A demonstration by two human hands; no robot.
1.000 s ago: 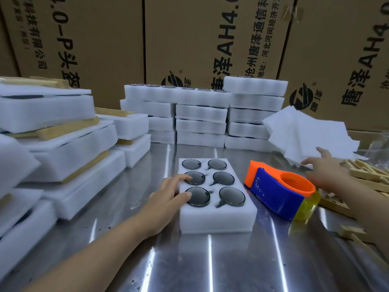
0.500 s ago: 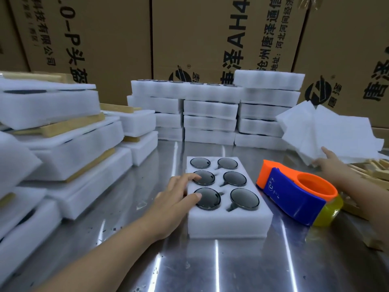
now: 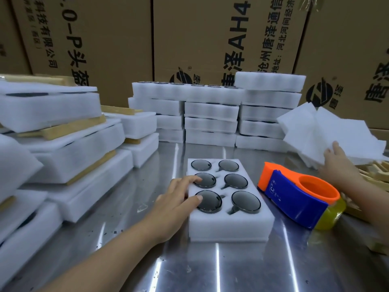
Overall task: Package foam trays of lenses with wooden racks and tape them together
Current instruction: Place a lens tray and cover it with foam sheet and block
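A white foam tray (image 3: pixel 227 225) with several round dark lenses lies in the middle of the steel table. My left hand (image 3: pixel 174 205) rests on its left edge, fingers straight, fingertips touching two lenses. Right of the tray lies an orange and blue tape dispenser (image 3: pixel 299 199) with a yellowish tape roll. At the far right my right hand (image 3: pixel 336 163) pinches the edge of a thin white foam sheet (image 3: pixel 328 135) on a loose pile. Pale wooden racks (image 3: pixel 376 175) lie under and beside that pile, partly hidden.
Stacks of foam trays (image 3: pixel 212 114) stand at the back. Taped bundles of foam and wood (image 3: pixel 69 148) pile up at the left. Big cardboard boxes (image 3: pixel 210 39) wall off the rear. Bare steel tabletop (image 3: pixel 210 268) lies in front of the tray.
My right hand has reached further right and up to the foam sheets and taken hold of one. My left hand stays on the tray. The camera has moved closer.
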